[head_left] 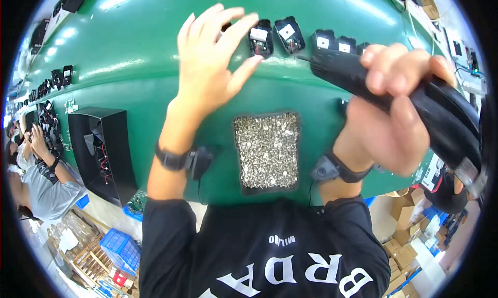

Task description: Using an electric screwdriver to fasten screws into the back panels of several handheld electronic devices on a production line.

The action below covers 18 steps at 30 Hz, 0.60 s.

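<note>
My right hand is wrapped round a black electric screwdriver. Its thin bit points left, toward a row of small open black housings. My left hand reaches across the green bench with its fingers spread. Its thumb and forefinger are close to the edges of one black housing; whether they touch it I cannot tell. A second housing lies just right of that one, close to the bit. Both hold a white label and small wired parts. Between my forearms lies a black tray heaped with small silver screws.
More black housings stand behind the screwdriver. Left of my left forearm is a large black box with red wires inside. At the far left another person works at the bench. Blue crates and cartons stand on the floor.
</note>
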### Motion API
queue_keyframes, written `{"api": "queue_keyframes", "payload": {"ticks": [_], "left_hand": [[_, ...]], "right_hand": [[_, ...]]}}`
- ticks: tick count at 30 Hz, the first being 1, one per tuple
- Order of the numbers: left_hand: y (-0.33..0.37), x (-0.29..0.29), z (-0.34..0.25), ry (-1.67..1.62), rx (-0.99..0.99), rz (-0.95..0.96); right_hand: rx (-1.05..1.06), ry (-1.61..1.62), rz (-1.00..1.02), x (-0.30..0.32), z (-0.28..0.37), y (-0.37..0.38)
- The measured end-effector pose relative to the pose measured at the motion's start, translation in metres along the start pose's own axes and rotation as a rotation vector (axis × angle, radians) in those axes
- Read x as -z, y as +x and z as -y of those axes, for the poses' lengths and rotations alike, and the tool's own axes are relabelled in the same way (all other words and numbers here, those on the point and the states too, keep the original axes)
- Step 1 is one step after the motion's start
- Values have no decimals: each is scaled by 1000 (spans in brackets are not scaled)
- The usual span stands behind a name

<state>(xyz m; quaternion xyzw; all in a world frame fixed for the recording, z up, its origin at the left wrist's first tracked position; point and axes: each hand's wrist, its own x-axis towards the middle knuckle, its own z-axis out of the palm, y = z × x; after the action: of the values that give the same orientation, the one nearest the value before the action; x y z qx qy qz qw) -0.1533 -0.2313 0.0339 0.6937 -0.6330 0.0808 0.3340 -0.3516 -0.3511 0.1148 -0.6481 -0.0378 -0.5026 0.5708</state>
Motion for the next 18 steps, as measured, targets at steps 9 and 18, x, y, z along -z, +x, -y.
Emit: {"api": "queue_keyframes", "payload": {"ticks": [9,18], "left_hand": [[-71,35,-74,18,-29,344],[-76,34,-81,-136,116,295]], "right_hand": [[-205,-80,22,10,74,-16],[-170,67,-54,17,79,-26]]}}
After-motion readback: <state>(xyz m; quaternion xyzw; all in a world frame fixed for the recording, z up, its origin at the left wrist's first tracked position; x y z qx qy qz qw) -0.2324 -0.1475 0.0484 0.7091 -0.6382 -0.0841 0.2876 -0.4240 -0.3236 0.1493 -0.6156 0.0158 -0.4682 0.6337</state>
